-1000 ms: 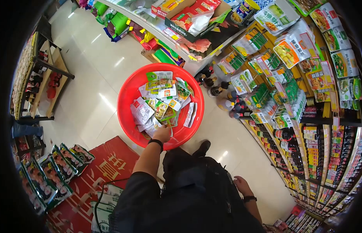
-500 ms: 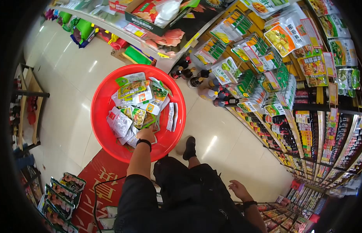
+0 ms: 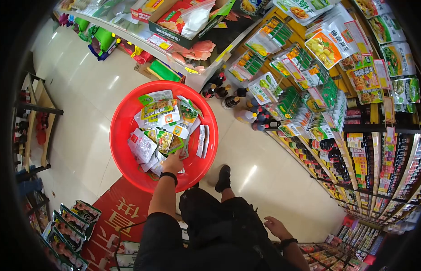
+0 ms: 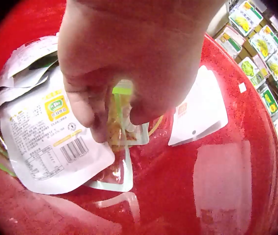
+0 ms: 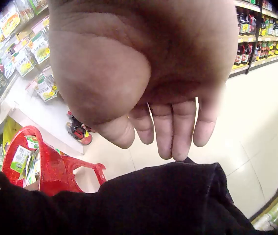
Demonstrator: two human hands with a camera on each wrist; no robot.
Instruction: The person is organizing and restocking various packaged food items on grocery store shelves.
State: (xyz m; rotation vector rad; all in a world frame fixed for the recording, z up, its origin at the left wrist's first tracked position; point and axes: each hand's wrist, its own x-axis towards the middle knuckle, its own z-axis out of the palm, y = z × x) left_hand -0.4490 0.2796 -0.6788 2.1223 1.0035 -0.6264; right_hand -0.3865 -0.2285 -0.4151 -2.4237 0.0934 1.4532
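A large red plastic basin holds a loose heap of food packets, silver, white and green. My left hand reaches down into the near side of the heap. In the left wrist view its thumb and fingers pinch a clear-fronted food packet with a bright green edge, partly hidden by the hand. Beside it lies a white packet showing its printed back and barcode. My right hand hangs by my side, holding nothing, fingers loosely extended in the right wrist view.
Racks of hanging food pouches and shelves of bottles and jars line the right. Several bottles stand on the floor beyond the basin. A counter with an open box is ahead; bagged goods stand by a red mat at left.
The head view has shifted, so the basin appears further left than a second ago. My left hand stays among the packets, now slightly nearer the basin's middle. My right hand stays at my side.
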